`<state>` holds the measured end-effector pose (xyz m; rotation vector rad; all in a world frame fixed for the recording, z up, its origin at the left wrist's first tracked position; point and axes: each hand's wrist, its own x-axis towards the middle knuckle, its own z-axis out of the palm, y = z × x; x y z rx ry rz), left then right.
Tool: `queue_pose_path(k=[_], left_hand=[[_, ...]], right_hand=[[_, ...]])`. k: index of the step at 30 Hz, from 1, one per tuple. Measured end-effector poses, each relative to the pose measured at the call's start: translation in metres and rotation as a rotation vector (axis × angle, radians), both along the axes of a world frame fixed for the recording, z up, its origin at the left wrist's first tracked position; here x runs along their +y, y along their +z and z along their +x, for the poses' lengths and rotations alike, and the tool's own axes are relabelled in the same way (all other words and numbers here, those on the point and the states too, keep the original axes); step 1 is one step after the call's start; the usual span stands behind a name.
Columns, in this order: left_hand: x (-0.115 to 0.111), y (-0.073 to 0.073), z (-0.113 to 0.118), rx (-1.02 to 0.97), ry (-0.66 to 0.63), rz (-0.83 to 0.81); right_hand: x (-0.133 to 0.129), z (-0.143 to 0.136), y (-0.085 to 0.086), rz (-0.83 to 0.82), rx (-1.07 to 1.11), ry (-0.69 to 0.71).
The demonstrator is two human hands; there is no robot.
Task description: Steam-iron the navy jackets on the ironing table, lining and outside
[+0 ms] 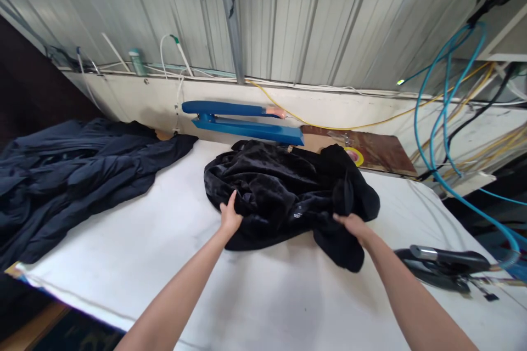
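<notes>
A black garment (263,181) with a shiny plush side lies bunched on the white-covered table (263,296). At its left edge my left hand (230,216) grips the cloth, thumb on top and the other fingers hidden under the fabric. My right hand (349,225) is closed on the garment's right part, where a matte black piece hangs toward the front. Small pale lettering shows on the cloth between my hands.
Dark navy clothing (82,170) is piled at the left. A steam iron (448,266) lies at right, beneath blue hoses (436,159). Behind the garment are a blue sleeve board (247,120), a brown board (379,151) and a yellow tape roll (354,157).
</notes>
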<state>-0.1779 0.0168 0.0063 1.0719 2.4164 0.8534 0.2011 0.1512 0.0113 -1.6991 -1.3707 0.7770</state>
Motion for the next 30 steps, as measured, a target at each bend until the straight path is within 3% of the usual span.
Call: queue_pose_path(k=[2, 5, 7, 9, 11, 13, 14, 18, 20, 23, 27, 30], left_hand=[[0.013, 0.012, -0.018, 0.071, -0.056, 0.171], [0.022, 0.025, -0.061, 0.196, 0.012, 0.319], [0.015, 0.023, -0.084, 0.196, 0.022, 0.219], [0.000, 0.016, -0.091, 0.195, 0.007, 0.020], [-0.018, 0.011, -0.082, 0.307, 0.045, -0.107], [-0.034, 0.010, -0.062, 0.491, 0.052, -0.077], [-0.040, 0.011, -0.050, 0.554, -0.028, -0.030], [-0.056, 0.010, -0.001, 0.441, -0.779, 0.060], [-0.060, 0.004, 0.020, 0.394, -1.012, 0.044], [-0.065, -0.006, 0.046, 0.444, -1.124, -0.002], [-0.074, -0.009, 0.066, 0.488, -1.176, -0.034], [-0.078, -0.004, 0.076, 0.439, -1.216, -0.029]], right_hand=[[0.012, -0.002, 0.027, 0.009, 0.152, -0.026], [0.017, 0.016, 0.052, 0.043, 0.320, -0.219], [0.004, 0.030, 0.048, -0.139, 0.294, -0.321], [-0.020, 0.036, 0.031, -0.406, 0.252, -0.343], [-0.049, 0.036, 0.009, -0.553, 0.226, -0.324], [-0.076, 0.032, -0.010, -0.535, 0.180, -0.288], [-0.086, 0.030, -0.017, -0.490, 0.132, -0.261], [-0.106, 0.025, -0.022, -0.289, -0.182, -0.231], [-0.107, 0.030, -0.016, -0.228, -0.297, -0.274], [-0.112, 0.048, -0.007, -0.196, -0.475, -0.320], [-0.130, 0.064, -0.005, -0.387, -0.643, -0.299], [-0.144, 0.054, -0.001, -0.220, -0.800, -0.238]])
